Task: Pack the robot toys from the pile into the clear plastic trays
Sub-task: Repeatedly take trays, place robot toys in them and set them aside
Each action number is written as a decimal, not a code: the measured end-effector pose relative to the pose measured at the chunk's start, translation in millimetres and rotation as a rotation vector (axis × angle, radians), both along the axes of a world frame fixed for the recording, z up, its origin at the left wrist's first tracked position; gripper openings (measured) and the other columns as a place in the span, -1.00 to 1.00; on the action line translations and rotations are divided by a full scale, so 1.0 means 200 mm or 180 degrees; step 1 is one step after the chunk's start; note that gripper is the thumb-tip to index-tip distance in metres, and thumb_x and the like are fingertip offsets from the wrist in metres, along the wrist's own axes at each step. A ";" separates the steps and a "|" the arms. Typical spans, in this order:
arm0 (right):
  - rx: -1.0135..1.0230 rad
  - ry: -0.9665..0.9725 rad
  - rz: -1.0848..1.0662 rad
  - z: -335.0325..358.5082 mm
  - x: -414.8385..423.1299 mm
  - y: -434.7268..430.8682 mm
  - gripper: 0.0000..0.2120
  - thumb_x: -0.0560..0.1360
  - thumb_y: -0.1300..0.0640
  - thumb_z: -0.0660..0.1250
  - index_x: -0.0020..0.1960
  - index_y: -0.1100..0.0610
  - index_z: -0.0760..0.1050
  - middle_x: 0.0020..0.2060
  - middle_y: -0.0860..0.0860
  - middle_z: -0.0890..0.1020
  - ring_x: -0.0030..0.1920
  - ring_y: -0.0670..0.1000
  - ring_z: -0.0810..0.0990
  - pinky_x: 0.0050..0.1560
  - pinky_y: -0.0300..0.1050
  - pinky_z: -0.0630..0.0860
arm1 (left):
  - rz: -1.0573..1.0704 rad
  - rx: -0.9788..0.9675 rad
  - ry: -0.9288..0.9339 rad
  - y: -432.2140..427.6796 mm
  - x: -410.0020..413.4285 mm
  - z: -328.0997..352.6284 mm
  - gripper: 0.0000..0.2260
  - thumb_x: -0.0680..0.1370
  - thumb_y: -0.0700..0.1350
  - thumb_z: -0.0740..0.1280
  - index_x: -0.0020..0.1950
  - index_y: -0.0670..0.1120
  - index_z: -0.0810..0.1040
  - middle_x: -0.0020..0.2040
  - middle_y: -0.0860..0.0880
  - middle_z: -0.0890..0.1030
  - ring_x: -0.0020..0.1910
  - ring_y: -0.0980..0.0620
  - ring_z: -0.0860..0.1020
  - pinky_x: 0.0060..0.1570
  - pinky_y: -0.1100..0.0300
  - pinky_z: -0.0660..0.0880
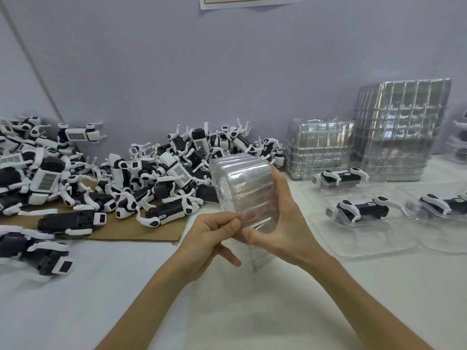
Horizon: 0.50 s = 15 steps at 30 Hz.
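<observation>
A clear plastic tray (243, 188) is held upright above the white table, in front of me. My right hand (280, 223) wraps round its right side and back. My left hand (214, 238) pinches the tray's lower left rim between thumb and fingers. A big pile of black-and-white robot toys (121, 178) covers the left and middle of the table, partly on a sheet of brown cardboard (141, 231). On the right lie flat clear trays (374, 238) with packed robot toys (361, 209) in them.
Two stacks of empty clear trays (394, 130) stand against the grey wall at the back right. One loose robot toy (38, 258) lies near the left edge. White table surface (240, 311) stretches below my hands.
</observation>
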State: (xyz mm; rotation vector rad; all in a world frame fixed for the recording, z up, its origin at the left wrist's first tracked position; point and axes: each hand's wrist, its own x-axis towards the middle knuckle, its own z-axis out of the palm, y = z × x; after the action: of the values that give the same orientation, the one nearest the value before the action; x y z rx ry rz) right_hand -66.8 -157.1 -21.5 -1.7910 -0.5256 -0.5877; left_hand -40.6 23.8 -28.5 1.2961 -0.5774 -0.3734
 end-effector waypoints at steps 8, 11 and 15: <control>-0.0105 -0.0305 -0.0194 -0.04 0.01 0.01 0.03 0.33 0.25 0.55 0.62 0.06 0.01 0.24 -0.05 0.55 0.18 0.06 0.63 0.09 -0.11 0.61 | 0.1009 0.0247 -0.1246 -0.06 -0.04 -0.06 -0.73 0.50 -0.25 0.33 0.10 0.04 0.64 -0.08 -0.09 0.72 -0.16 -0.10 0.70 -0.48 0.08 0.59; -0.0369 -0.0379 -0.0195 -0.06 0.02 0.02 0.09 0.31 0.19 0.54 0.64 0.01 -0.05 0.26 -0.01 0.55 0.22 0.01 0.61 0.14 -0.14 0.59 | 0.0859 0.0264 -0.1102 -0.04 -0.03 -0.03 -0.62 0.46 -0.29 0.29 0.04 0.18 0.66 -0.11 -0.07 0.73 -0.22 -0.03 0.69 -0.46 0.09 0.58; -0.0459 -0.0454 -0.0216 -0.07 0.02 0.00 0.09 0.29 0.17 0.56 0.63 0.00 -0.02 0.24 -0.01 0.56 0.20 0.02 0.62 0.11 -0.10 0.60 | 0.0617 0.0213 -0.1039 -0.02 -0.01 -0.02 -0.78 0.55 -0.29 0.35 0.07 -0.01 0.67 -0.08 -0.05 0.74 -0.12 -0.07 0.71 -0.22 0.01 0.67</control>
State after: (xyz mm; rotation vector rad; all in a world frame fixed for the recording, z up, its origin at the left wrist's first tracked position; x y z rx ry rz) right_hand -62.0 -156.7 -34.8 -1.9183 -0.6194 -0.7446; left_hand -43.0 19.5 -33.5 1.4759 -0.7097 -0.0190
